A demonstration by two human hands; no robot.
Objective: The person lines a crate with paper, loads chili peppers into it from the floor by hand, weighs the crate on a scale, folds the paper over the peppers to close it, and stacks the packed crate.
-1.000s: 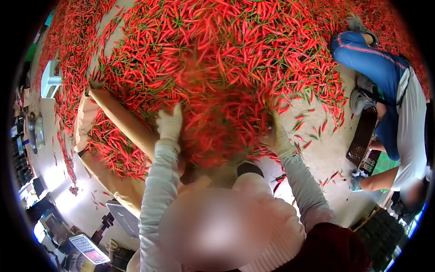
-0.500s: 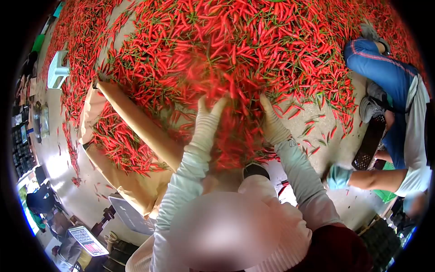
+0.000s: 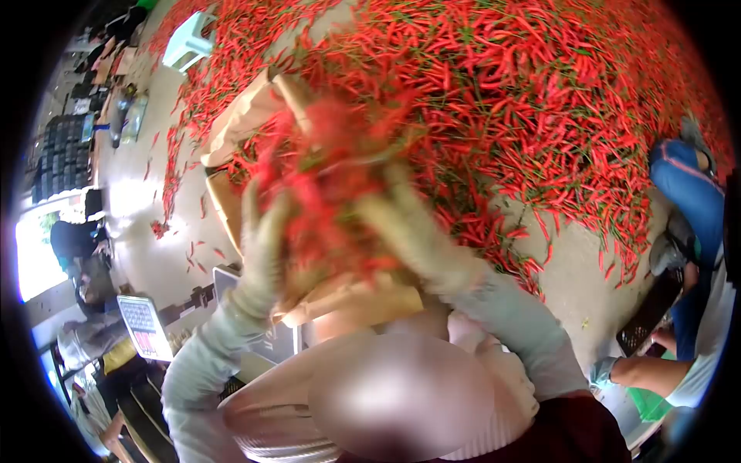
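Observation:
Between my two gloved hands is a large clump of red chili peppers, blurred by motion. My left hand presses the clump from the left, its fingers partly hidden. From the right, my right hand grips the other side, also smeared. The clump is over the open mouth of a brown paper bag, whose near edge folds down close to my lap. More chili peppers show inside the bag, though the clump hides much of them.
A broad pile of chili peppers covers the floor ahead and right. A pale stool stands far left. Left are a scale with a lit display and a grey panel. At right, another person's blue-trousered leg is beside a dark crate.
Both hands have moved left from the pile to over the paper bag, carrying the clump of chili peppers. The view has turned left.

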